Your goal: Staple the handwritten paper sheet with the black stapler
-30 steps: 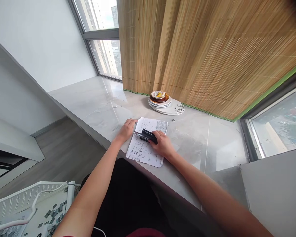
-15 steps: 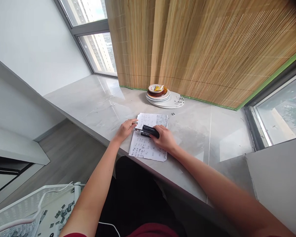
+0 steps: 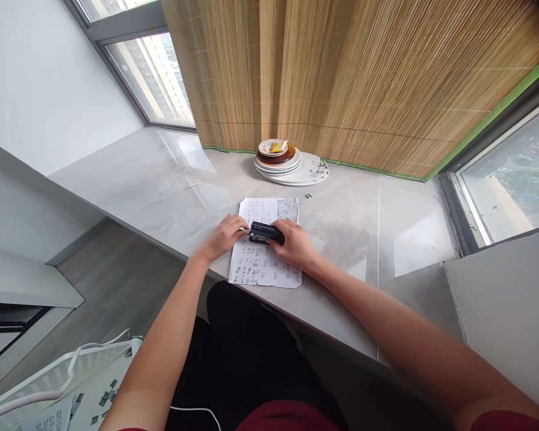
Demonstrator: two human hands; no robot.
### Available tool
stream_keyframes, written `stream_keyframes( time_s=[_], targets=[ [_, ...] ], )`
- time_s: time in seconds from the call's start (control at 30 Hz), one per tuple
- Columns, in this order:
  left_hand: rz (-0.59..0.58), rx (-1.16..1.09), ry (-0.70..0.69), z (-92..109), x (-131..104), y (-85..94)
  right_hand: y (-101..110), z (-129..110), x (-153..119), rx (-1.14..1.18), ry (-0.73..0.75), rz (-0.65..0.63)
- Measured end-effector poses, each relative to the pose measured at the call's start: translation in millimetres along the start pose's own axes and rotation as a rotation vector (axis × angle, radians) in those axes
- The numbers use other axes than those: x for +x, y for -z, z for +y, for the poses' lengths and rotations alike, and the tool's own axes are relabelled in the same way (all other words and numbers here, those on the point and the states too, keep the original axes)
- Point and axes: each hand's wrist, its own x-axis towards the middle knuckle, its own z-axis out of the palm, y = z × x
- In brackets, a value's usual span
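A black stapler lies over a sheet of paper covered in handwriting, near the counter's front edge. My right hand is wrapped round the stapler's right end. At its left end, my left hand has thumb and fingers pinched together beside the paper's left edge; what they hold, if anything, is too small to tell. Small grey pieces rest on the counter just beyond the paper's upper right corner.
Stacked plates stand at the back of the grey counter, before a bamboo blind. A white basket with grey pieces and a white cable is at the lower left. Windows flank the blind.
The view has shifted slightly. My left fingers have closed up at the stapler's left end, where a metal strip stuck out before and now shows much less. My right hand still grips the stapler.
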Motion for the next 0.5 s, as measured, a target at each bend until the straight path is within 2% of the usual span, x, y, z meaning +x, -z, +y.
stream_keyframes(
  time_s=[0.27,0.37,0.5],
  targets=[
    [0.029,-0.004,-0.025,-3.0,-2.8,-0.3,2.1,-0.7,0.9,0.044,-0.009,0.021],
    [0.087,0.010,-0.020,-3.4,-4.6,-0.1,3.8,2.4,3.0,0.100,-0.013,0.071],
    [0.189,0.064,0.043,-3.5,-5.9,1.3,9.0,7.2,6.5,0.266,-0.104,0.166]
  ],
)
